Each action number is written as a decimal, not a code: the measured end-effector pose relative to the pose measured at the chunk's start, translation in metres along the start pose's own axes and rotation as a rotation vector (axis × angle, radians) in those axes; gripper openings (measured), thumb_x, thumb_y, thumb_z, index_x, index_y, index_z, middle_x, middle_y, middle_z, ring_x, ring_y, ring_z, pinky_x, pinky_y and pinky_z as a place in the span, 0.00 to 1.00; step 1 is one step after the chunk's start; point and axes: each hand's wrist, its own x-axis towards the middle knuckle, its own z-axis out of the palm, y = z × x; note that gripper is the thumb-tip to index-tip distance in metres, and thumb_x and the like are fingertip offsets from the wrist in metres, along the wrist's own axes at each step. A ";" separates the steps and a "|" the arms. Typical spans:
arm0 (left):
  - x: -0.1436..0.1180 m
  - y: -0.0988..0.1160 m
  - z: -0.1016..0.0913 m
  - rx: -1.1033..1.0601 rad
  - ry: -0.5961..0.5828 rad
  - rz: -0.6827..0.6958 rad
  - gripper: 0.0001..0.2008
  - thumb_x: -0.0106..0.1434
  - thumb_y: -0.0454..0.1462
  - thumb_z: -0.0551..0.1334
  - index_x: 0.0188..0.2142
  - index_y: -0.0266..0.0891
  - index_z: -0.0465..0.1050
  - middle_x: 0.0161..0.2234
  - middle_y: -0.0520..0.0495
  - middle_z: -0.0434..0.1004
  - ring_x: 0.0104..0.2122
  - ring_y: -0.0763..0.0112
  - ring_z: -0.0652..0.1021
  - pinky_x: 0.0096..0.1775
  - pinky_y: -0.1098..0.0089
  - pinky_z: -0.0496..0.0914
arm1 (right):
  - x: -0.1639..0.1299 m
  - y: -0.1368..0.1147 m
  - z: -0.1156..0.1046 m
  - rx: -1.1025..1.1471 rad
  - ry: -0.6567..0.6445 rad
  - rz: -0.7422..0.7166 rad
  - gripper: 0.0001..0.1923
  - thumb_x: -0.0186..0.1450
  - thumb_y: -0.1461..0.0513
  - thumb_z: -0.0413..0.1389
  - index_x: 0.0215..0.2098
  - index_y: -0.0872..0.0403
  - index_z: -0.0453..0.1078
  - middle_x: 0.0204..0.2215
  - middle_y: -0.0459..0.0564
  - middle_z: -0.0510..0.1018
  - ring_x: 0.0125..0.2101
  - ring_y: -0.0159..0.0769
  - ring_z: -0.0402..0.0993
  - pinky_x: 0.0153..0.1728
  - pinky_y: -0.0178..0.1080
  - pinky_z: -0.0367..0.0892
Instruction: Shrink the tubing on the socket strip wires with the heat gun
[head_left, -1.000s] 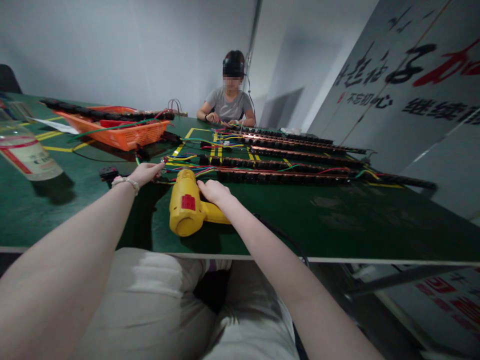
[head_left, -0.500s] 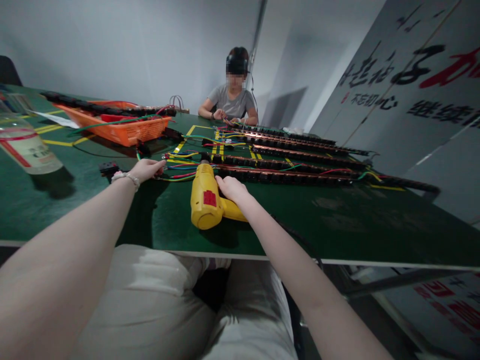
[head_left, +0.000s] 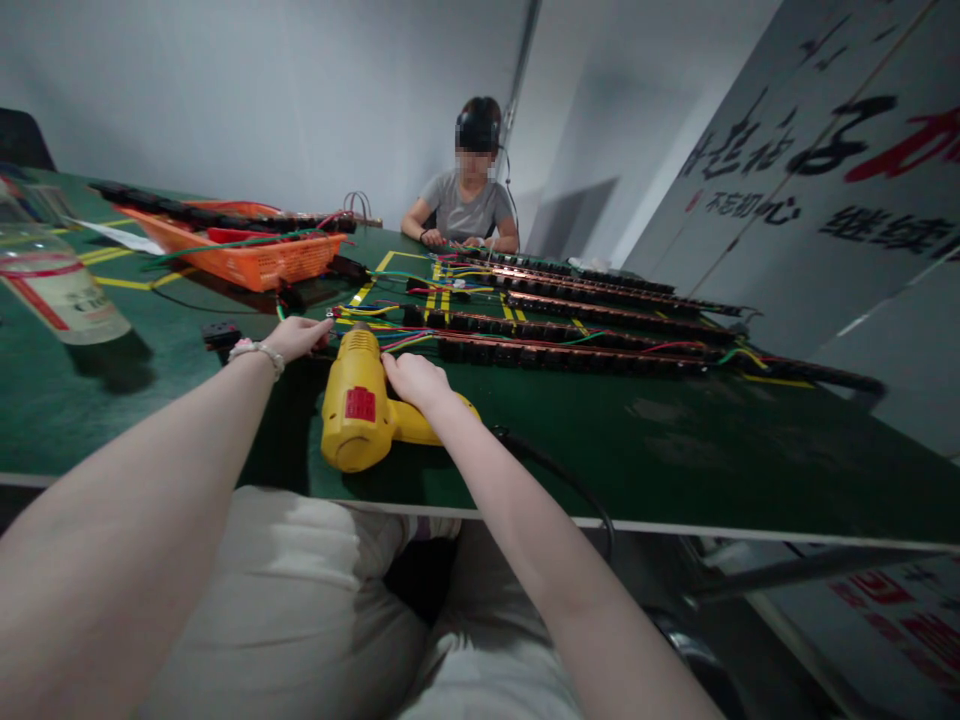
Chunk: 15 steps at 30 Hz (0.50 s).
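My left hand, with a bracelet at its wrist, pinches the ends of the coloured wires at the left of the nearest strips. My right hand is closed on a yellow heat gun, near where handle and body meet. The gun's nozzle points away from me, close to the wires and just right of my left hand. Its handle lies partly behind my right wrist. Long dark strips with copper-coloured wire run rightward from the wires. My left fingertips partly hide the wire ends.
An orange basket bearing more dark strips stands at the back left. A clear bottle with a label is at the far left. The gun's black cord drops over the front table edge. Opposite me, a person works at the far strips.
My right hand has moved the heat gun to the left, bringing its nozzle closer to my left hand. My left hand keeps its pinch on the wires, nearly still.
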 end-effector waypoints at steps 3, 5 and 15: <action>-0.004 0.004 -0.002 0.064 0.020 -0.017 0.19 0.59 0.49 0.63 0.23 0.35 0.74 0.19 0.51 0.71 0.24 0.72 0.68 0.27 0.72 0.62 | 0.003 -0.015 0.007 0.012 -0.014 -0.030 0.30 0.71 0.50 0.36 0.51 0.57 0.73 0.53 0.60 0.76 0.54 0.49 0.71 0.53 0.46 0.64; -0.005 0.004 -0.003 0.068 0.032 -0.036 0.19 0.58 0.50 0.63 0.27 0.34 0.77 0.19 0.52 0.71 0.24 0.72 0.69 0.28 0.72 0.62 | 0.005 -0.023 0.010 0.018 -0.021 -0.053 0.29 0.71 0.51 0.36 0.52 0.57 0.73 0.53 0.59 0.75 0.54 0.48 0.70 0.53 0.46 0.64; -0.009 0.006 -0.005 -0.029 0.062 -0.072 0.19 0.56 0.50 0.64 0.31 0.33 0.77 0.22 0.50 0.75 0.28 0.69 0.72 0.30 0.73 0.64 | 0.012 -0.024 0.013 0.056 -0.022 -0.084 0.30 0.71 0.48 0.38 0.52 0.57 0.73 0.53 0.59 0.75 0.54 0.48 0.70 0.53 0.46 0.65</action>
